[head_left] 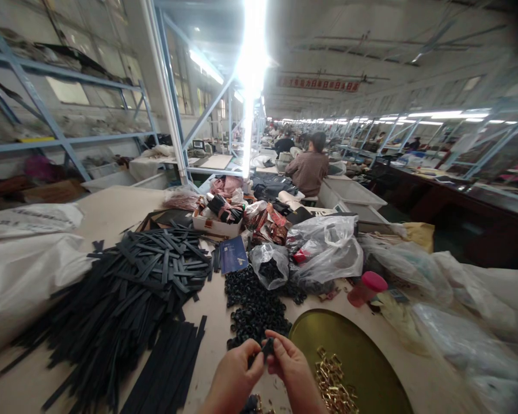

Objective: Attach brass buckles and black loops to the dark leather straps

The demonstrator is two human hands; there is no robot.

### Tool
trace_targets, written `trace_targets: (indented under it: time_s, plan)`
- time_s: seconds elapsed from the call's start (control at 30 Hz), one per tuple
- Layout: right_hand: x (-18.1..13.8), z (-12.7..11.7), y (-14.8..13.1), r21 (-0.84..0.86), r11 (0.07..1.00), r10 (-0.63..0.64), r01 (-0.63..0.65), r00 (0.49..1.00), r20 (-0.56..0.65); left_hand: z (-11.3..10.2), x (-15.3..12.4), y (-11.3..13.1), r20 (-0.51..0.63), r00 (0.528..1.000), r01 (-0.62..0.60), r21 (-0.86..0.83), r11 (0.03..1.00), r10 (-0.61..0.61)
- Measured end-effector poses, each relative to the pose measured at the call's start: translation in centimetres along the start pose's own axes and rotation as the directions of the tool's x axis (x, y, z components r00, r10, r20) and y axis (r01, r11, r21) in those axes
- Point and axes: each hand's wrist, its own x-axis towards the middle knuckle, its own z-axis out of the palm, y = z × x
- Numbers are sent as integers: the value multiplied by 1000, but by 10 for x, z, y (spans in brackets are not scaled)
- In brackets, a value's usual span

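Near the front edge of the table, my left hand and my right hand meet, fingertips pinched on a small dark strap loop. The fingers cover part of it. Just beyond my hands lies a heap of small dark loops. To the right of my right hand, gold-coloured metal fittings lie on a round gold-coloured tray. A few more dark and gold pieces sit below my hands, partly hidden. Left of my left hand, flat dark strips lie side by side.
A large pile of dark strips covers the left of the table. Behind the loops are a blue booklet, clear plastic bags and a white box. A pink-lidded jar stands beyond the tray. A person sits further back.
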Motion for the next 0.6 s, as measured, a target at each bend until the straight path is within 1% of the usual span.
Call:
trace_targets:
  time_s: [0.1, 0.2, 0.27, 0.33, 0.4, 0.47, 0.53, 0.6]
  plan:
    - [-1, -1, 1, -52, 995, -79, 79, 997, -4, 3, -2, -1, -18, 1000, -13, 46, 999, 14]
    - [-3, -5, 2, -157, 965, -201, 210, 977, 72, 0, -3, -2, 9, 999, -37, 88, 995, 36]
    - [-3, -6, 2, -168, 957, -218, 235, 969, 112, -1, -3, -1, 10, 999, -33, 81, 996, 32]
    - [-2, -5, 2, -105, 980, -157, 170, 980, 120, 1, -2, 0, -13, 1000, -20, 9, 1000, 20]
    - [-1, -2, 2, 15, 998, -59, 58, 990, 125, 5, -2, 1, -33, 999, -22, -96, 995, 19]
    - [0, 0, 2, 131, 991, 6, -22, 993, 120, 8, -3, 0, -27, 999, -51, -190, 981, 46]
    - [-2, 1, 2, 169, 985, 13, -31, 994, 105, 9, -4, -2, 5, 997, -78, -270, 960, 82]
    - [-6, 3, 1, 104, 994, -24, 13, 994, 103, 9, -4, -6, 16, 995, -89, -348, 933, 101]
